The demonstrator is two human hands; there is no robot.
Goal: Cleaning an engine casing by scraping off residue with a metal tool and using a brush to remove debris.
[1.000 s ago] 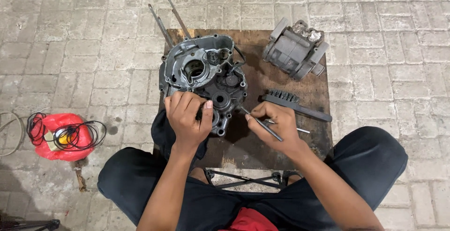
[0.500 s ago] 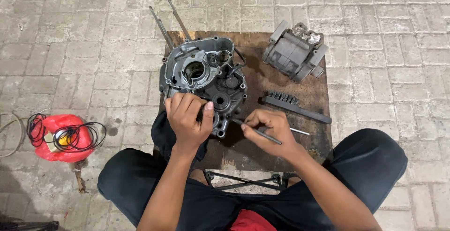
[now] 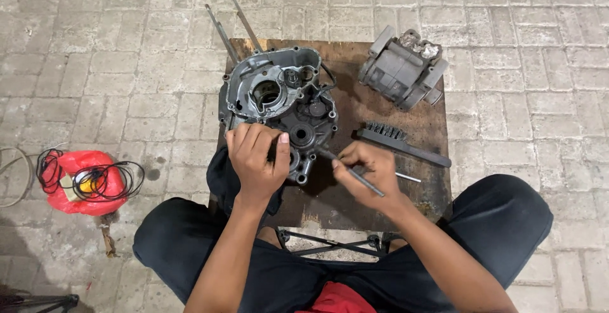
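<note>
Scraping at the crankcase with a thin metal pick, by the look of it. Left hand clamped over the near edge of the case, fingers curled on top, thumb up the right side, pinning it down. Right hand closed round the pick like a pen, tip touching the case's near-right corner. Case lying open-side up on the left half of the wooden board, two long studs poking out past the far edge, dark cloth hanging off the near-left corner.

Judging from that grip: fine cleaning or prising work at one small spot. Calls for a firm left-hand hold, light pressure, and a short controlled stroke so the tip doesn't skid off the metal.

Now the holders. Inside the case: a big round bore at far left, small gears and bearing seats in the recesses to the right. Cylinder block far right on the board, bore contents not visible. Brush lying between block and right hand. Red bag on the paving well to the left, black cable coiled with it; in it or on it, cannot tell.
</note>
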